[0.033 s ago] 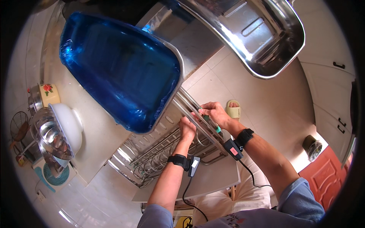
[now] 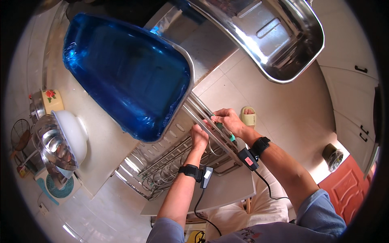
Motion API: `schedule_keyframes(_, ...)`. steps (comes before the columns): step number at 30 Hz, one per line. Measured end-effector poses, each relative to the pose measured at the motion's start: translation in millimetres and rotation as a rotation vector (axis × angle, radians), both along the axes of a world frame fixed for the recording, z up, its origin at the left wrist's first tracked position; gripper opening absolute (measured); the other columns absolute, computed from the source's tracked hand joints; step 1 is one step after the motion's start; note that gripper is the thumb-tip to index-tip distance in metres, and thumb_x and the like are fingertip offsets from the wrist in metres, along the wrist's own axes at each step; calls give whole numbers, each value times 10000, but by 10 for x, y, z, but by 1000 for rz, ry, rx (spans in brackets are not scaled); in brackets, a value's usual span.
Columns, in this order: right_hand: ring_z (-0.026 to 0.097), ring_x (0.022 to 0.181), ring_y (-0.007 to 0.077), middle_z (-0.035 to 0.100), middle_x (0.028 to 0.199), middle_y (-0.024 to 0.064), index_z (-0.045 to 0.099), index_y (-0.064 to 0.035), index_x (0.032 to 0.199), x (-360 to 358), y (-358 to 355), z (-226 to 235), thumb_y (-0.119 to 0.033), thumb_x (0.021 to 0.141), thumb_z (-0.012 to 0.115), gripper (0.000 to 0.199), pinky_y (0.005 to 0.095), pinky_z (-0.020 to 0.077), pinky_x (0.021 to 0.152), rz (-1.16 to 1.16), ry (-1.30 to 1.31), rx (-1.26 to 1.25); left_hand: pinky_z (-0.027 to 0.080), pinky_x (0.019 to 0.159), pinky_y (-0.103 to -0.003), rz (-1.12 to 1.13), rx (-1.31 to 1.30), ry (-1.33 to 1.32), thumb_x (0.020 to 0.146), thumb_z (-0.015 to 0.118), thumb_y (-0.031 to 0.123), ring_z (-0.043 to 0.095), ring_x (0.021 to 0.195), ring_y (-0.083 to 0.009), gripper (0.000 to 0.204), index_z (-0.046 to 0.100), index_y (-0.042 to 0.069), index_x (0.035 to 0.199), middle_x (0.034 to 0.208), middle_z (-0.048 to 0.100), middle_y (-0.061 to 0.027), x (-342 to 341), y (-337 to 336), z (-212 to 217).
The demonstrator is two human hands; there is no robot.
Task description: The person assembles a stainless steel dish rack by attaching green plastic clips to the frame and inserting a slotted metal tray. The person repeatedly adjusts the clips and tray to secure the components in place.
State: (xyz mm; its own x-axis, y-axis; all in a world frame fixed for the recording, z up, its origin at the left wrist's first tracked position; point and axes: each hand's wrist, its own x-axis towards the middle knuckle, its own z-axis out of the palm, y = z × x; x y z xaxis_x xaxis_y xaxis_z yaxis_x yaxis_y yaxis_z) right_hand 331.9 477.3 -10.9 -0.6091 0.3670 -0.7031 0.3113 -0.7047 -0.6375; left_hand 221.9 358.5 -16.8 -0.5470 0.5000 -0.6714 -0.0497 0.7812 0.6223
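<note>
Two hands work on a shiny metal rack (image 2: 174,162). Left hand (image 2: 199,137) wraps tight around a rack bar. Just right of it, right hand (image 2: 227,120) pinches a green-handled screwdriver (image 2: 225,133) against the frame. The tip could slip off and poke the near fingers.

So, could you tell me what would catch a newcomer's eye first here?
The big steel tray lined with shiny blue film fills the upper left, and a bare shiny steel tray sits at upper right. Below centre, the left hand and right hand work on a metal wire rack, the right holding a green-handled tool.
</note>
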Motion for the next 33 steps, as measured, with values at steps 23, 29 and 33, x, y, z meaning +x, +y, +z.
schedule_keyframes(23,509,703,168,577,699,100,638,51,803,-4,8,-133,-214,833,603,269,307,425,695,105,26,60,435,596,-427,-442,53,228,806,505,322,591,709,-358,246,574,87,783,709,610,-150,-52,157,188)
schedule_keyframes(29,524,697,190,586,703,146,626,68,807,-25,-16,-193,-217,822,600,286,334,432,705,113,17,184,430,585,-419,-518,79,293,786,503,325,586,685,-351,250,534,80,748,659,589,-129,-78,158,210)
schedule_keyframes(33,552,722,195,611,738,159,633,60,836,14,14,-193,-233,825,598,295,338,439,713,156,44,105,453,615,-400,-551,34,259,839,522,301,595,721,-346,258,592,53,852,748,613,-160,-115,163,187)
